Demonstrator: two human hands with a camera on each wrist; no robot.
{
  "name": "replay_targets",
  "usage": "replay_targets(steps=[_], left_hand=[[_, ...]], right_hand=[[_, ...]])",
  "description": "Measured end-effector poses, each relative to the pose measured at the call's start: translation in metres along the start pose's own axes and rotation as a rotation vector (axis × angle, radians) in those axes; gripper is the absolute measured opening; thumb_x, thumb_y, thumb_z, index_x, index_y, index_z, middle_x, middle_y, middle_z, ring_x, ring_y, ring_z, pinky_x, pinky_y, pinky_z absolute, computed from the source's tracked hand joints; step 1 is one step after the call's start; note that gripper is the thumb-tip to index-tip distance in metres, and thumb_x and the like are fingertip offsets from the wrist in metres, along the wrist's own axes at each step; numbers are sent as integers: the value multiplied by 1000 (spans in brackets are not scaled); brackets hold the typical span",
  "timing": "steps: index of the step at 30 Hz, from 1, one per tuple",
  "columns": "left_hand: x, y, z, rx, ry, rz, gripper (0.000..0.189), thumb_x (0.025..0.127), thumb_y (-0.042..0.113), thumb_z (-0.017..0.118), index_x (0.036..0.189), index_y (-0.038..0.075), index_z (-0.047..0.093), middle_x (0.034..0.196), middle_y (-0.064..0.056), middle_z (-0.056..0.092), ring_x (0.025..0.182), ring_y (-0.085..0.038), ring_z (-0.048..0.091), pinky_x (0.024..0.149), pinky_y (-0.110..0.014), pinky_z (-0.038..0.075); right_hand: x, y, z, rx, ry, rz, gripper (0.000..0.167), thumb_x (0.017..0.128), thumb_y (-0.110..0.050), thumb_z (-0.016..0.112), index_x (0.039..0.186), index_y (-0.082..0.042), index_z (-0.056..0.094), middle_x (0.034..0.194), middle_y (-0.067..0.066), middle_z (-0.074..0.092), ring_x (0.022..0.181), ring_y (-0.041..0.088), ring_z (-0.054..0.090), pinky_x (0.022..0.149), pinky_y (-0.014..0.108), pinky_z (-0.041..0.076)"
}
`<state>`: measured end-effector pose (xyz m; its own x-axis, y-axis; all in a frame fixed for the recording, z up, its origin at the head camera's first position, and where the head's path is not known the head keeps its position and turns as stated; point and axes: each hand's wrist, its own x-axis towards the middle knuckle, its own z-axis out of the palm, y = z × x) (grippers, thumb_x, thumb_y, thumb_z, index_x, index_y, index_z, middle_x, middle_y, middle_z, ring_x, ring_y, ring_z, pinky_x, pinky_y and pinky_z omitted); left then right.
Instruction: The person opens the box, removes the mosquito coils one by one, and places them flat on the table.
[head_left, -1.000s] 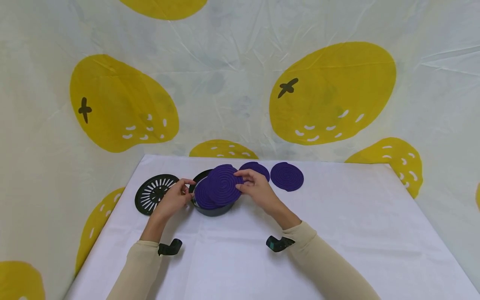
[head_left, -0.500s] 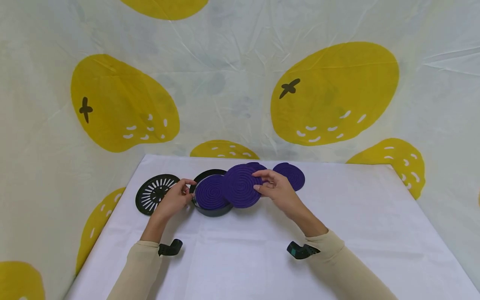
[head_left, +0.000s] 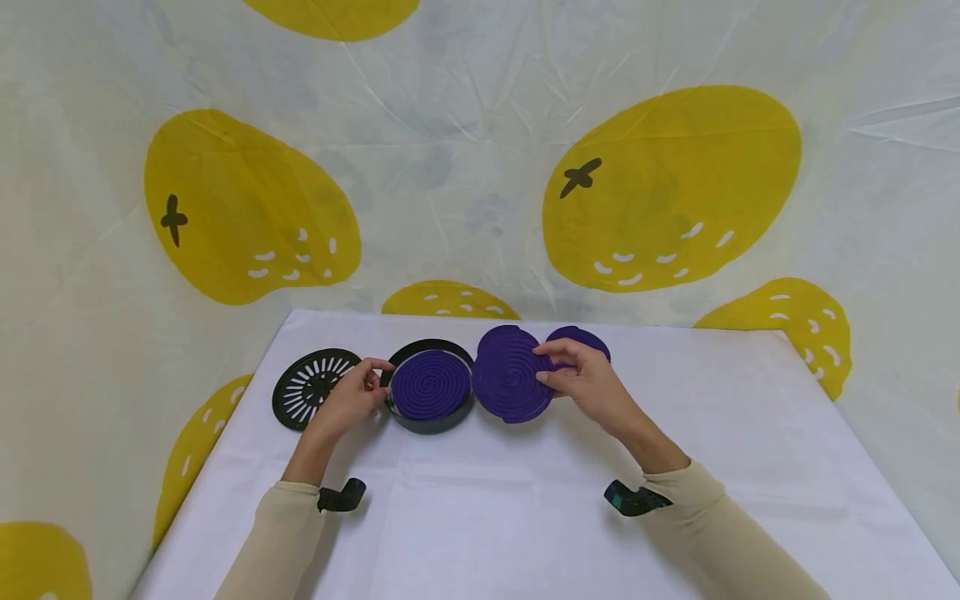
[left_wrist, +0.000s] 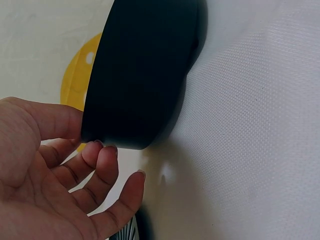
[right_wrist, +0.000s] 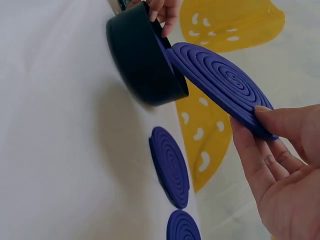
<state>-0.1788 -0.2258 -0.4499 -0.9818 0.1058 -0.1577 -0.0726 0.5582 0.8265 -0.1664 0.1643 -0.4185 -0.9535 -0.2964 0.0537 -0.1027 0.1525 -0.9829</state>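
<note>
My right hand (head_left: 592, 390) pinches a purple spiral mosquito coil (head_left: 512, 379) by its right edge. The coil is in the air, just right of a round black tin (head_left: 431, 426). Inside that tin lies another purple coil (head_left: 429, 385). My left hand (head_left: 348, 400) holds the tin's left rim between thumb and fingers; the left wrist view shows the tin's dark side wall (left_wrist: 140, 75) in that grip. Two more coils lie on the table, both visible in the right wrist view: a nearer coil (right_wrist: 171, 167) and a coil (right_wrist: 183, 227) cut off by the frame.
A black slotted lid (head_left: 300, 393) lies left of the tin, partly covered by my left hand. The white-covered table (head_left: 465, 517) ends at the back against a curtain (head_left: 465, 167) with yellow fruit prints.
My right hand has carried the held coil rightward from above the tin, uncovering the coil inside. The held coil now overlaps a table coil in the head view. My left hand keeps its place.
</note>
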Motion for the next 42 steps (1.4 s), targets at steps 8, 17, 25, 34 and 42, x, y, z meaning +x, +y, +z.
replay_targets(steps=[8, 17, 25, 34, 42], left_hand=[[0, 0, 0, 5, 5, -6, 41, 95, 2, 63, 134, 5, 54, 92, -6, 47, 76, -18, 50, 62, -29, 43], [1, -3, 0, 7, 6, 7, 40, 95, 2, 63, 133, 5, 55, 92, -6, 47, 76, -17, 50, 62, -28, 43], [0, -3, 0, 11, 5, 11, 40, 94, 1, 64, 134, 4, 55, 91, -6, 47, 75, -18, 49, 61, -28, 42], [0, -3, 1, 5, 6, 8, 41, 94, 0, 63, 134, 3, 55, 91, -6, 47, 74, -18, 50, 60, -29, 42], [1, -5, 2, -3, 4, 0, 41, 94, 1, 63, 134, 4, 55, 92, -7, 47, 75, -18, 50, 60, -29, 42]], right_hand=[[-2, 14, -15, -37, 24, -4, 35, 92, -2, 72, 125, 0, 63, 107, 18, 63, 83, 16, 71, 74, 34, 60], [-4, 21, -33, -86, 55, 36, 31, 94, -6, 70, 124, 1, 63, 107, 22, 61, 85, 12, 67, 76, 30, 60], [-1, 26, -47, -94, 95, 35, 33, 95, -6, 70, 126, 1, 63, 104, 15, 61, 84, 10, 66, 75, 30, 60], [0, 31, -58, -99, 126, 63, 37, 96, -8, 69, 131, 1, 61, 110, 20, 60, 87, 8, 66, 77, 29, 59], [3, 38, -67, -79, 158, 72, 40, 95, -6, 69, 133, 3, 59, 111, 18, 60, 86, 5, 65, 76, 28, 59]])
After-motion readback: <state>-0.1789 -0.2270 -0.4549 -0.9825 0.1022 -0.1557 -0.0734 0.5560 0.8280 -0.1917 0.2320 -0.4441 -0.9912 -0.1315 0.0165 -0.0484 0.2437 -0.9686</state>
